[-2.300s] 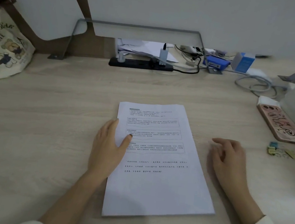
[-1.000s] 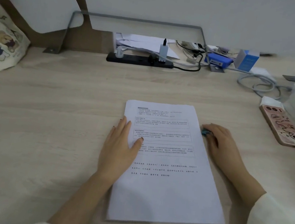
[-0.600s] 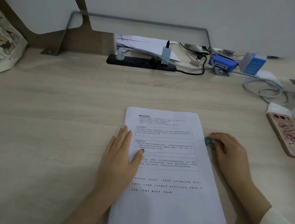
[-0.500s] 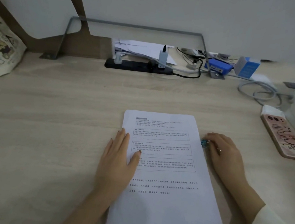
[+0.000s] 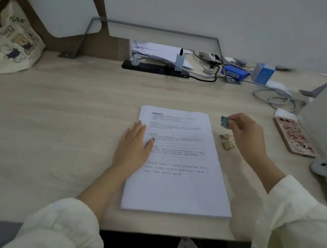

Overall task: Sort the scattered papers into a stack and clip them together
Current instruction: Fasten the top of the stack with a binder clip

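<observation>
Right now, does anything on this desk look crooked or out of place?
Nothing damaged or spilled. The paper stack lies slightly skewed on the desk, left hand flat on it. Two loose clips sit beside it; the right hand pinches a blue clip.

**Paper stack (image 5: 178, 162) centred on desk (image 5: 56, 121)**

The left hand (image 5: 134, 147) is laid on the stack's left edge. Right of the stack, a binder clip (image 5: 224, 122) is pinched by the right hand (image 5: 248, 134), near two loose clips (image 5: 226, 141) lying on the desk. A phone (image 5: 294, 136) is placed farther right.
</observation>
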Available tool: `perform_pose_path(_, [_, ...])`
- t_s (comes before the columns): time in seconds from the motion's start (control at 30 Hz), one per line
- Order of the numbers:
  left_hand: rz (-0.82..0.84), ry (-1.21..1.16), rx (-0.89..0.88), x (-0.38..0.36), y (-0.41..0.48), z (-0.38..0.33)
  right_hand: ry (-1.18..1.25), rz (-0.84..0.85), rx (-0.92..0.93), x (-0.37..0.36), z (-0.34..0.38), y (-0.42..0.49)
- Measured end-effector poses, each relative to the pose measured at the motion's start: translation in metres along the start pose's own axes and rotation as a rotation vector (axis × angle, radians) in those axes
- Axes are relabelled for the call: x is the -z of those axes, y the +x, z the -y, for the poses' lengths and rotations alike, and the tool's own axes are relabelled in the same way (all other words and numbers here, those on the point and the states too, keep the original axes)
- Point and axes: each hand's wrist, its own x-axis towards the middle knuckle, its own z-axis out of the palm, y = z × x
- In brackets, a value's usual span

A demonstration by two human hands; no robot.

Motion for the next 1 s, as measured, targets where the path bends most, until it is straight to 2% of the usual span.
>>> perform_pose_path(0.07, [-0.022,-0.109,0.004,0.006,-0.003,-0.005,0.272,0.168,-0.109,0.011,0.023,0.0])
perform_pose_path(0.17, [-0.088,-0.327,-0.044,0.027,-0.013,-0.033,0.366,0.445,-0.085,0.023,0.052,-0.01])
perform_pose_path(0.23, [0.058,-0.532,-0.093,0.046,-0.016,-0.059,0.374,0.561,-0.037,0.023,0.066,-0.017])
perform_pose_path(0.3, [0.188,-0.63,-0.139,0.058,-0.015,-0.076,0.42,0.61,-0.006,0.016,0.077,-0.019])
perform_pose_path(0.4, [0.153,-0.615,-0.198,0.067,-0.006,-0.08,0.554,0.609,-0.026,0.004,0.086,-0.012])
perform_pose_path(0.5, [0.106,-0.641,-0.18,0.07,0.006,-0.073,0.661,0.631,-0.085,-0.01,0.086,0.002])
perform_pose_path(0.6, [0.079,-0.609,-0.143,0.068,0.02,-0.062,0.616,0.655,-0.1,-0.026,0.083,0.017])
perform_pose_path(0.73, [0.164,-0.669,-0.04,0.066,0.036,-0.043,0.477,0.765,-0.152,-0.045,0.08,0.035])
perform_pose_path(0.8, [0.073,-0.546,-0.021,0.064,0.043,-0.03,0.387,0.72,-0.21,-0.054,0.072,0.041])
perform_pose_path(0.87, [-0.053,-0.448,0.03,0.061,0.047,-0.017,0.302,0.571,-0.256,-0.059,0.061,0.045])
perform_pose_path(0.93, [-0.064,-0.518,0.141,0.057,0.048,-0.005,0.239,0.426,-0.283,-0.056,0.052,0.046])
perform_pose_path(1.0, [-0.003,-0.654,0.224,0.053,0.043,0.001,0.191,0.337,-0.318,-0.051,0.042,0.043])
